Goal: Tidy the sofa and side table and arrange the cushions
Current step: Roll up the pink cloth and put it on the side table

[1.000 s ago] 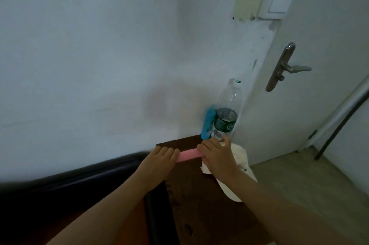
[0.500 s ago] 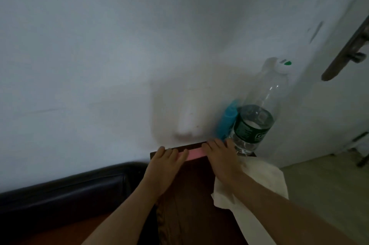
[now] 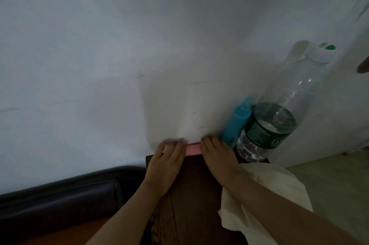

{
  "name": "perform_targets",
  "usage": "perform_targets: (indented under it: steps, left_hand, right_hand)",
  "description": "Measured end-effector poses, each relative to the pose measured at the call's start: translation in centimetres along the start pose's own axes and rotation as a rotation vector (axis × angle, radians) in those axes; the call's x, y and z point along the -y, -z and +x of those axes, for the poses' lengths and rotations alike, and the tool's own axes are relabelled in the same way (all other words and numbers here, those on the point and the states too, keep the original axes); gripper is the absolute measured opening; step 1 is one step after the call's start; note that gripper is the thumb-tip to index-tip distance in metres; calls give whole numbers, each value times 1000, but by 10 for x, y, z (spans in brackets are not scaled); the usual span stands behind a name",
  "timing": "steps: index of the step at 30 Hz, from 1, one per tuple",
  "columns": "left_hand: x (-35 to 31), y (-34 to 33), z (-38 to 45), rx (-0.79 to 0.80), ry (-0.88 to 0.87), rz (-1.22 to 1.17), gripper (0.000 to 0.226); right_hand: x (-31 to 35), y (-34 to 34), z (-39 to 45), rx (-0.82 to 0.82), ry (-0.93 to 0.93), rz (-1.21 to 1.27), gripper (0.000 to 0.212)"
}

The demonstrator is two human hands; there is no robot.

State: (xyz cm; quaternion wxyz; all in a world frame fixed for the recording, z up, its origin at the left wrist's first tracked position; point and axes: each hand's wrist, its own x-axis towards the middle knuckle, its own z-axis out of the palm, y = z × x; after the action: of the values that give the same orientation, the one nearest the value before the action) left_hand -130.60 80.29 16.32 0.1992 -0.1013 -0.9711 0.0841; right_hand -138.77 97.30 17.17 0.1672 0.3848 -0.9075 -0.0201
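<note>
We find the flat pink rectangular item (image 3: 193,149) at the dark wooden surface's (image 3: 196,200) twelve o'clock edge, against the wall. Left hand (image 3: 166,162) and right hand (image 3: 216,157) press its ends, fingers extended. Side-table tidying; next, we judge, releasing without disturbing the clear plastic bottle (image 3: 275,117) at two o'clock.

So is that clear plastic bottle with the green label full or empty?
Partly filled: the clear plastic bottle holds water only up to its green label; above that it is empty.

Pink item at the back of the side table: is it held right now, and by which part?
Both hands are on the pink item, the left hand over its left end, the right hand over its right end. Whether the fingers grip or just press cannot be told.
</note>
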Motion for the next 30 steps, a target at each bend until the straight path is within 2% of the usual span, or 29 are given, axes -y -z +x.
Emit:
perform_targets:
  steps: [12,18,30]
  left_hand:
    - [-5,0,7,25,114,-167,55]
    - [-9,1,5,16,141,-148,54]
    - [-9,12,-8,9,79,-43,54]
  right_hand:
    - [-5,8,8,-25,37,32,45]
    - [-3,7,3,-41,22,19,43]
    - [-3,13,-5,0,27,35,45]
